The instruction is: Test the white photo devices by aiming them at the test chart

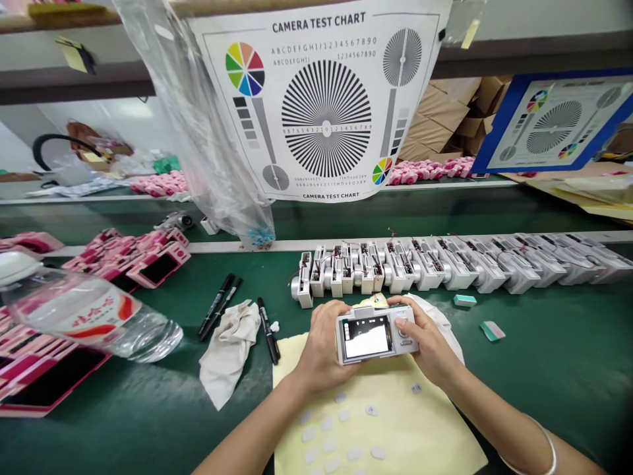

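Note:
A silver digital camera is held up between both hands, its lit screen facing me. Its left end sits in the grip of my left hand, fingers along the top. At the other end, my right hand grips the body, with the thumb on the buttons beside the screen. Under the hands lies a yellow sheet dotted with several small pale stickers. Just beyond the camera stands a long row of white camera bodies, some showing wires and inner parts.
Above hangs a camera test chart; a smaller chart is at right. To the left are pink cameras, a water bottle, markers and a cloth. Small eraser-like blocks lie right.

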A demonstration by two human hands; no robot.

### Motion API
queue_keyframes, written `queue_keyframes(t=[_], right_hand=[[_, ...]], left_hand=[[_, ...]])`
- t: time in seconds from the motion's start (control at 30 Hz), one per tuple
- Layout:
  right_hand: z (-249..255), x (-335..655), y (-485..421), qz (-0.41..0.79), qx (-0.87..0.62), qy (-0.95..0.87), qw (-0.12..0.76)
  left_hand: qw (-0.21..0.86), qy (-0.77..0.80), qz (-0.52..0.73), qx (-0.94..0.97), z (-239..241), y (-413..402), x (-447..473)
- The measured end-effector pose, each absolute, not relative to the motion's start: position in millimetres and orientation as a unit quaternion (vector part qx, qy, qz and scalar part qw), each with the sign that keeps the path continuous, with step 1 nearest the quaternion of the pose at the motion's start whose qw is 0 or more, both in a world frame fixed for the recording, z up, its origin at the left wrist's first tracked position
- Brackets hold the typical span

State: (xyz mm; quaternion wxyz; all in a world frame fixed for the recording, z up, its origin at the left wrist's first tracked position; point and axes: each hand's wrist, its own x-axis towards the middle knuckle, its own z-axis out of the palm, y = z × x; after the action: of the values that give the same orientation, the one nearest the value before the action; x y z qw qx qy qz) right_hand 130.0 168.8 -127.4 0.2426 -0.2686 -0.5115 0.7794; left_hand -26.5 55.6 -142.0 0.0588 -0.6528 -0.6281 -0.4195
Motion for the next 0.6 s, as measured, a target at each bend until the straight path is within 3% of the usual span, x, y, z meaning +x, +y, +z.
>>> queue_keyframes(t=[0.6], right_hand=[[-123.3,130.6,167.6,0.779,-0.280,-0.508,0.239]], left_hand=[[0.065,-0.626,-0.416,-0.656,-143.0,56.5,-28.0]])
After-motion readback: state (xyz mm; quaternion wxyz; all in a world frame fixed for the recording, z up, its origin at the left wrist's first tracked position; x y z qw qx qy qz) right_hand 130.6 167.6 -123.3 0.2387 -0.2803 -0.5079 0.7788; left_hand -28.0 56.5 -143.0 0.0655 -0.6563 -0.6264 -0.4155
